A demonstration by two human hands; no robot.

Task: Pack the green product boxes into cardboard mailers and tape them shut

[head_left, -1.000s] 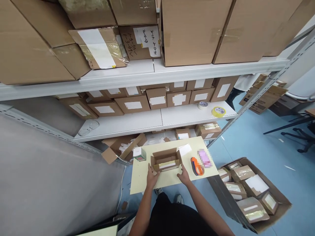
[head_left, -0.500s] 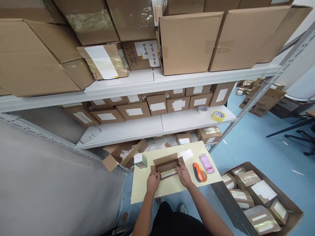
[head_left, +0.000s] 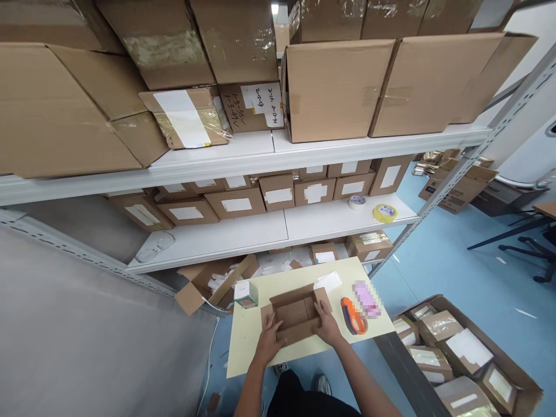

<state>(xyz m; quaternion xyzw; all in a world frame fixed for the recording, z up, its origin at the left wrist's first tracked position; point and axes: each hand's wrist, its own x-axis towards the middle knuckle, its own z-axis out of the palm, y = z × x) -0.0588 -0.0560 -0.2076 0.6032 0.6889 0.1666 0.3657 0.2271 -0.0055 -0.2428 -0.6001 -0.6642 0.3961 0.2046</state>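
Observation:
An open cardboard box point(head_left: 297, 313) lies on the pale yellow board, its brown inside facing up with nothing seen in it. My left hand point(head_left: 268, 340) holds its near left corner, fingers over the side and thumb along the front. At the right end my right hand point(head_left: 326, 324) grips the wall and flap, thumb near the front corner. White paper point(head_left: 328, 282) lies just behind the box. An orange and dark blue tape dispenser point(head_left: 354, 316) rests to the right of my right hand. On the left stands a small white and green box point(head_left: 245, 294).
A blurred pink item point(head_left: 366, 299) lies by the board's point(head_left: 247, 353) right edge. Shelves point(head_left: 226, 240) ahead hold cartons and two tape rolls point(head_left: 384, 213). Low on the right, a large carton point(head_left: 460, 313) contains several packed boxes. An open carton point(head_left: 217, 284) sits left behind the board.
The box has turned so its inside shows more fully, and the pale taped strip along its near side is out of sight. Both hands have shifted their hold on its ends.

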